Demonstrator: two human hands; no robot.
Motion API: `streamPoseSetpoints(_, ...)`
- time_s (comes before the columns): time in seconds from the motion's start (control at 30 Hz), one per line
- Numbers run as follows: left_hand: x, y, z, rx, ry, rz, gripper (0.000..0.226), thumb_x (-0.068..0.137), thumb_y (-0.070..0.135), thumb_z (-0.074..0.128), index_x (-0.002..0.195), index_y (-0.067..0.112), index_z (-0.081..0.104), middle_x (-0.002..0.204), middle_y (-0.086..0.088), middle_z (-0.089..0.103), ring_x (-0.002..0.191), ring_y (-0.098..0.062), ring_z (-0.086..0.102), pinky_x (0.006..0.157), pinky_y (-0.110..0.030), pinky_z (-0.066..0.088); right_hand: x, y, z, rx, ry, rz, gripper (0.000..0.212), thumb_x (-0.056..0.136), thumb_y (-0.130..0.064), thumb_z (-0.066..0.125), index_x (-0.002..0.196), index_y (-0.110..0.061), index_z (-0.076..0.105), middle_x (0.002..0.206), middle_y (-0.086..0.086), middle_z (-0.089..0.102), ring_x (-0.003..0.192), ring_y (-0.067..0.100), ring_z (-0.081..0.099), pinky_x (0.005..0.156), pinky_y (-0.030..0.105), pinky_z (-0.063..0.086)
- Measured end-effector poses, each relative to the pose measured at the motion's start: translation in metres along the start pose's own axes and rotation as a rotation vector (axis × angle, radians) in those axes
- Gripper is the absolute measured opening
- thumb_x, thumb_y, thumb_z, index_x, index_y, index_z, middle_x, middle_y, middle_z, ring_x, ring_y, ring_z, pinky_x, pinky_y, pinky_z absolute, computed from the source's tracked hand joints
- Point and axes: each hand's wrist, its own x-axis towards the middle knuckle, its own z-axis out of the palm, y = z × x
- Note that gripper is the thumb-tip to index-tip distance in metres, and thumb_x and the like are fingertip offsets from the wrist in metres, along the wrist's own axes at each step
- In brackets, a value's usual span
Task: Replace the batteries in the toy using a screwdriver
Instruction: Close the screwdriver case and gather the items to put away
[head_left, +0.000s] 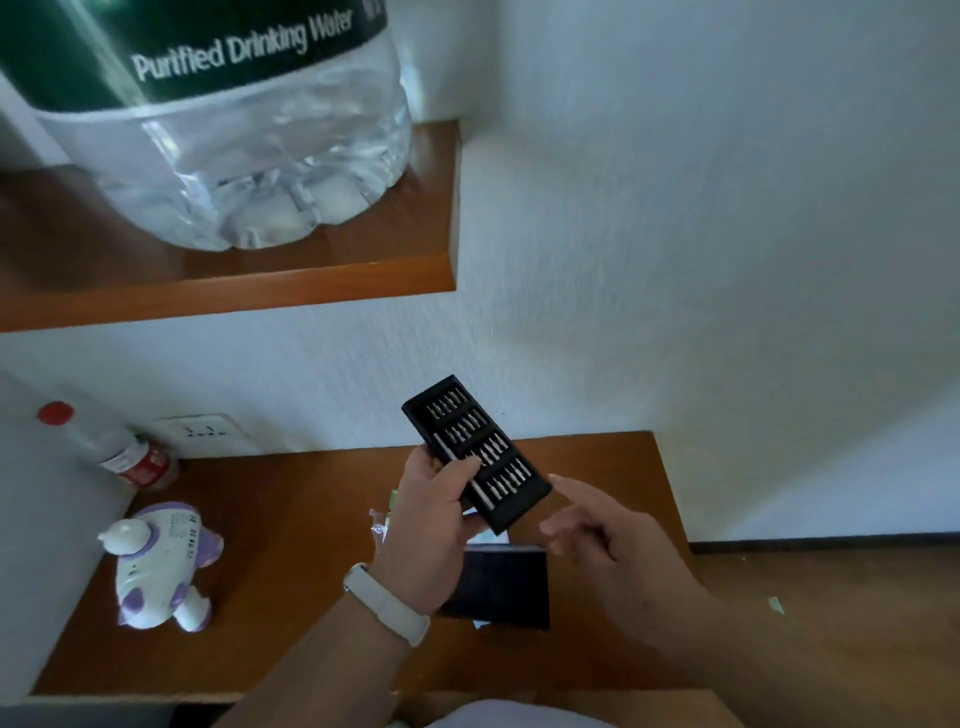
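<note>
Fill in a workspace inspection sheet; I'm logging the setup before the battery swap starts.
Surface: wooden desk, toy lying at left.
Job's things: screwdriver bit tray held up; black case on the desk below it.
Clutter: red-capped bottle by the wall; wrapper scrap near the left wrist.
Grippers: left hand grips the bit tray; right hand open, forefinger pointing at it.
Cables: nothing seen.
Surroundings: white wall, wall socket, shelf bearing a large water bottle.

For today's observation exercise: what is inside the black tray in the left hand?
The tray holds rows of metal bits and a silver driver along one edge; the left hand hides part of it.
</note>
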Motion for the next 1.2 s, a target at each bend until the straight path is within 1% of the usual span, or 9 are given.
streamPoseSetpoints(0.07,0.001,0.003,0.001,-0.005,0.002,0.005,0.030,0.100,0.005,0.050,0.128,0.013,0.055,0.120,-0.015,0.070,0.105,-0.032,0.069,0.065,-0.035,0.059,0.004,0.006,0.007,0.001,0.040,0.083,0.049,0.098,-0.009,0.053,0.132,-0.043,0.045,0.087,-0.017,0.068,0.076,0.006,0.066,0.072,0.028,0.058)
streamPoseSetpoints(0.23,-0.006,-0.001,-0.032,-0.063,0.092,-0.026,0.030,0.100,0.004,0.048,0.127,0.016,0.057,0.114,-0.010,0.073,0.095,-0.025,0.073,0.064,-0.036,0.060,-0.001,0.038,0.045,-0.098,-0.056,0.217,0.032,0.098,-0.015,0.053,0.126,-0.030,0.055,0.090,-0.013,0.063,0.063,0.004,0.057,0.058,0.015,0.047)
streamPoseSetpoints(0.4,-0.010,-0.010,-0.090,-0.128,0.279,-0.076,0.032,0.102,0.005,0.047,0.130,0.017,0.057,0.121,-0.013,0.070,0.108,-0.033,0.069,0.066,-0.040,0.060,-0.006,0.063,0.087,-0.112,-0.221,0.287,0.020,0.098,-0.020,0.052,0.106,-0.035,0.062,0.105,-0.016,0.063,0.089,0.004,0.060,0.063,0.009,0.046)
streamPoseSetpoints(0.5,-0.011,-0.016,-0.109,-0.126,0.358,-0.102,0.031,0.101,0.007,0.047,0.130,0.016,0.055,0.124,-0.015,0.068,0.110,-0.036,0.067,0.069,-0.043,0.059,-0.002,0.072,0.109,-0.142,-0.289,0.286,0.020,0.098,-0.022,0.053,0.115,-0.029,0.062,0.130,-0.008,0.059,0.105,0.005,0.058,0.063,0.007,0.045)
streamPoseSetpoints(0.67,-0.008,-0.017,-0.119,-0.141,0.371,-0.114,0.032,0.101,0.005,0.048,0.130,0.016,0.056,0.122,-0.015,0.068,0.108,-0.035,0.068,0.069,-0.044,0.059,0.009,0.072,0.122,-0.172,-0.304,0.262,0.021,0.098,-0.021,0.053,0.116,-0.026,0.063,0.138,-0.003,0.056,0.112,0.010,0.057,0.064,0.009,0.046)
streamPoseSetpoints(0.77,-0.005,-0.015,-0.122,-0.151,0.373,-0.109,0.031,0.101,0.005,0.048,0.128,0.016,0.056,0.121,-0.014,0.069,0.108,-0.035,0.068,0.074,-0.046,0.059,0.019,0.064,0.135,-0.256,-0.429,0.142,0.020,0.099,-0.023,0.051,0.117,-0.025,0.062,0.134,-0.005,0.058,0.120,0.012,0.052,0.081,0.015,0.047)
streamPoseSetpoints(0.83,-0.004,-0.013,-0.125,-0.153,0.379,-0.115,0.031,0.101,0.005,0.048,0.130,0.015,0.056,0.121,-0.014,0.069,0.108,-0.034,0.068,0.069,-0.042,0.059,0.027,0.053,0.151,-0.321,-0.576,0.012,0.028,0.098,-0.028,0.051,0.125,-0.025,0.058,0.125,-0.006,0.058,0.112,0.010,0.053,0.094,0.026,0.046)
streamPoseSetpoints(1.03,-0.008,-0.017,-0.143,-0.164,0.442,-0.100,0.029,0.101,0.006,0.047,0.128,0.015,0.056,0.117,-0.013,0.071,0.100,-0.030,0.072,0.061,-0.037,0.059,0.046,0.028,0.229,-0.441,-0.898,-0.395,0.050,0.093,-0.039,0.057,0.136,-0.015,0.047,0.128,0.005,0.049,0.100,0.024,0.059,0.080,0.040,0.053)
streamPoseSetpoints(1.2,-0.019,-0.027,-0.168,-0.211,0.523,-0.102,0.029,0.100,0.006,0.049,0.128,0.014,0.056,0.118,-0.015,0.071,0.097,-0.028,0.073,0.067,-0.040,0.060,0.047,0.024,0.271,-0.665,-1.039,-0.559,0.025,0.095,-0.019,0.052,0.115,-0.004,0.054,0.114,0.015,0.048,0.082,0.035,0.058,0.056,0.039,0.043)
